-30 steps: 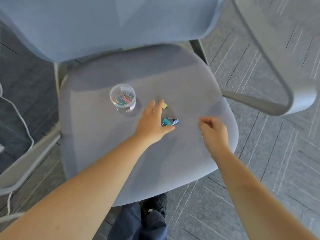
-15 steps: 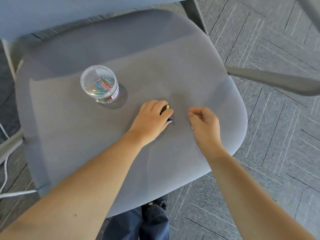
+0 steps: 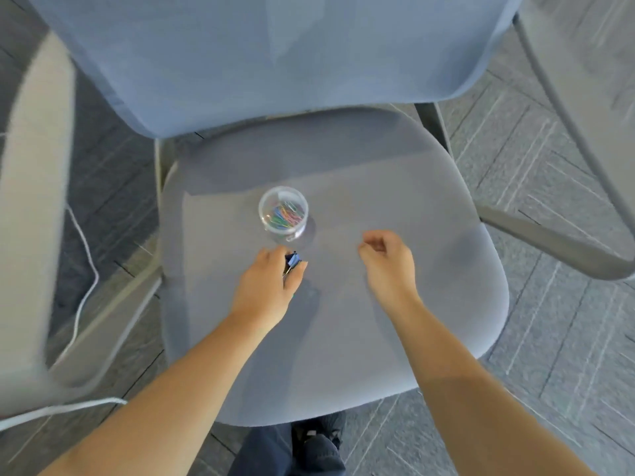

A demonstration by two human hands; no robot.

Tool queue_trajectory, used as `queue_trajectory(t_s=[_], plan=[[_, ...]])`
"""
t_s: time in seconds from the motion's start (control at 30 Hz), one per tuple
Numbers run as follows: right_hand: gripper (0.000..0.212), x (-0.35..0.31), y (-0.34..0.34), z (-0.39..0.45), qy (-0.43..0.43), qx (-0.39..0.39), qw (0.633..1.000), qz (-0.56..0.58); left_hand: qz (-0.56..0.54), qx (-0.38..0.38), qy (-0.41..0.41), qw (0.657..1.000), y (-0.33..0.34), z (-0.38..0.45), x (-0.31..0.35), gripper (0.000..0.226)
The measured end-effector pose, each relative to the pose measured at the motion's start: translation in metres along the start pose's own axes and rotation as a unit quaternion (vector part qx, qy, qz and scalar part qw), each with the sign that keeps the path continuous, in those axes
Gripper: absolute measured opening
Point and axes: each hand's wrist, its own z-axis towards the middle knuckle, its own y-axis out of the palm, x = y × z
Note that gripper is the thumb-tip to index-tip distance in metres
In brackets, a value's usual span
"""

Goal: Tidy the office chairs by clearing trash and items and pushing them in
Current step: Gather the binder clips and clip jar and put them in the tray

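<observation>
The left hand [image 3: 271,283] has its grip clenched around small binder clips [image 3: 292,260] gathered off the seat [image 3: 395,187], just beside the jar of paper clips [image 3: 283,213], likely next, while the right hand [image 3: 386,259] hovers loosely curled, empty.

An office, by the look of it: a grey-blue swivel chair [image 3: 343,207] with curved armrests [image 3: 549,235] stands on grey patterned carpet tiles [image 3: 549,355]. A clear tub of coloured paper clips [image 3: 283,214] sits on the seat, and a white cable [image 3: 82,297] trails on the left.
</observation>
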Motion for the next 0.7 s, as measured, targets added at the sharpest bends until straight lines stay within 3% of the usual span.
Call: queue_trajectory(t_s=[0.17,0.33,0.43,0.57,0.7], plan=[[0.068,-0.037,0.051,0.004,-0.066,-0.086,0.989,-0.102,-0.171,0.043,-0.122,0.977,-0.047,0.005,-0.006,0.017],[0.096,-0.046,0.097,0.024,-0.117,-0.122,0.957,-0.235,-0.267,0.101,-0.172,0.943,-0.064,0.023,-0.028,0.025],[0.091,-0.04,0.111,0.032,-0.126,-0.115,0.945,-0.281,-0.322,0.124,-0.187,0.92,-0.06,0.029,-0.03,0.026],[0.079,-0.045,0.103,0.027,-0.132,-0.075,0.96,-0.233,-0.349,0.123,-0.193,0.909,-0.058,0.031,-0.018,0.027],[0.083,-0.065,0.079,0.01,-0.144,-0.073,0.97,-0.182,-0.374,0.13,-0.184,0.9,-0.07,0.024,0.006,0.025]])
